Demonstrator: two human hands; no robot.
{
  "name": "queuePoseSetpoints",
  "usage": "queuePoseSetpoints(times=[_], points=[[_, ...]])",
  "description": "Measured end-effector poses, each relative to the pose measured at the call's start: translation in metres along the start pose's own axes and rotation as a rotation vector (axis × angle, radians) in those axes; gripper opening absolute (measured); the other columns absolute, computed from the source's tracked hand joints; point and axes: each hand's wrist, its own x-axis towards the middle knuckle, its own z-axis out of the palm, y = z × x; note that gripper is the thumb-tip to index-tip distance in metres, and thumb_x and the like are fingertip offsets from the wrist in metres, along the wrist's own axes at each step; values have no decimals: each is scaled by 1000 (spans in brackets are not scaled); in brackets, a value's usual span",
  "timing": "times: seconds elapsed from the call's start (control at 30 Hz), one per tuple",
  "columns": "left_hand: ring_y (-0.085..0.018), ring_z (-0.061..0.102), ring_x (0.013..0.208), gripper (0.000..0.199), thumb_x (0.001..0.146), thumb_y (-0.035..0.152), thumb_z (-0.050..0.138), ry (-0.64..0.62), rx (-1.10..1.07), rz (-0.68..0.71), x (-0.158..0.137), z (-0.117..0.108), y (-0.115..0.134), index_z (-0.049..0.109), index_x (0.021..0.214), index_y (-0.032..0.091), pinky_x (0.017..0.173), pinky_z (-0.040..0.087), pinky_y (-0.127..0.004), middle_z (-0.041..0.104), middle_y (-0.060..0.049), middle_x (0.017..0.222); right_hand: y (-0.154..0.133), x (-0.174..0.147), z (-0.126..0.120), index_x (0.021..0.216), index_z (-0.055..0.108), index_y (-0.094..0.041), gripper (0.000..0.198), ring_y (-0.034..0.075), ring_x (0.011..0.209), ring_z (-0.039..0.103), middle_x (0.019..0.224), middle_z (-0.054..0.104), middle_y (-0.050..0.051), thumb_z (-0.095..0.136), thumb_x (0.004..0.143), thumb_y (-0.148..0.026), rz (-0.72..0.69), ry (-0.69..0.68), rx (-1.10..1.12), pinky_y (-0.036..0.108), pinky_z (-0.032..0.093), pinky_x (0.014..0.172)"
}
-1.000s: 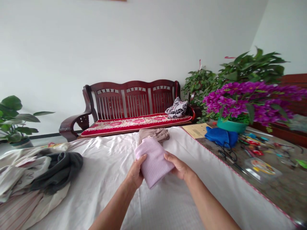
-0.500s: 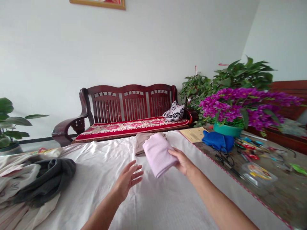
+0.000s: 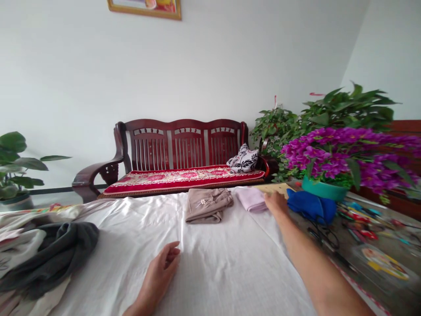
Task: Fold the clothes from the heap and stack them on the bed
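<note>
A folded lilac garment (image 3: 252,199) lies at the far right edge of the white sheet. My right hand (image 3: 276,202) is closed on its right side, the fingertips partly hidden behind the knuckles. To its left, a folded taupe garment (image 3: 205,204) with a gathered waist and a small flower-like detail rests flat on the sheet. My left hand (image 3: 161,270) hovers low over the near middle of the white sheet (image 3: 223,267), fingers loosely curled and holding nothing. It is apart from both folded garments.
A heap of loose clothes with a dark grey garment (image 3: 70,248) lies at left. On the right-hand table are a blue cloth (image 3: 312,205), a teal flower pot (image 3: 324,188), cables and a clear plastic box (image 3: 383,265). A wooden bench (image 3: 184,145) stands behind.
My right hand has carried the lilac garment right and away from me, down onto the sheet, uncovering the taupe one. My left hand has drawn back toward me, its fingers curling more.
</note>
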Motion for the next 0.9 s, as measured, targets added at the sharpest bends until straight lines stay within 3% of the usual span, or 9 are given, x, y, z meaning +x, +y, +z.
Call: queuePoseSetpoints(times=[0.1,0.17,0.27,0.33,0.4,0.53,0.6,0.67,0.9], points=[[-25,68,94,40,79,43,61,-5,38,-5,-2,0,4,69,112,20,87,53,-36,73,-7,101,5,-18,22,135,56,-15,48,34,140,38,144,51,20,51,91,-34,-258,25,-240,52,28,114],[-25,68,95,35,79,40,62,-12,50,-6,-3,0,8,71,107,21,87,52,-36,73,-7,100,11,-28,35,138,54,-19,48,31,141,37,147,51,15,48,92,-34,-463,-76,-456,50,25,116],[-25,68,90,27,79,36,63,-19,50,7,-5,0,16,74,100,23,82,52,-34,73,-7,97,14,-40,48,133,58,-20,46,32,134,44,138,60,15,53,89,-30,-514,-239,-684,52,28,113],[-24,67,83,23,80,33,62,-35,79,22,-6,1,21,75,96,23,77,51,-32,73,-6,91,4,-51,54,134,57,-18,46,33,133,46,136,61,17,52,90,-29,-534,-231,-685,53,29,111],[-22,65,76,21,81,30,60,-52,130,39,-7,1,25,75,93,23,72,48,-31,71,-5,85,-16,-69,64,141,51,-19,52,33,137,41,143,55,16,52,92,-34,-655,-209,-577,53,28,112],[-18,61,70,22,79,23,56,-89,206,69,-8,3,30,75,91,24,66,43,-28,68,-4,84,-56,-116,102,149,41,-28,70,34,148,23,157,41,8,65,84,-35,-975,-421,-404,60,7,119],[-18,60,69,23,79,21,55,-111,225,79,-8,3,30,74,91,23,66,42,-27,68,-4,85,-65,-131,124,149,41,-28,72,34,147,25,157,42,8,66,82,-25,-1005,-502,-389,61,6,118],[-17,60,70,22,80,20,54,-129,234,85,-9,3,30,73,91,23,66,42,-27,67,-4,87,-68,-133,141,145,47,-27,64,33,143,33,153,47,9,60,83,-15,-981,-529,-387,59,14,117],[-16,59,70,25,80,16,52,-150,237,111,-10,3,26,73,91,23,66,40,-26,67,-4,89,-65,-104,161,134,59,-25,48,29,132,47,145,57,8,37,95,-9,-840,-376,-409,49,34,107]])
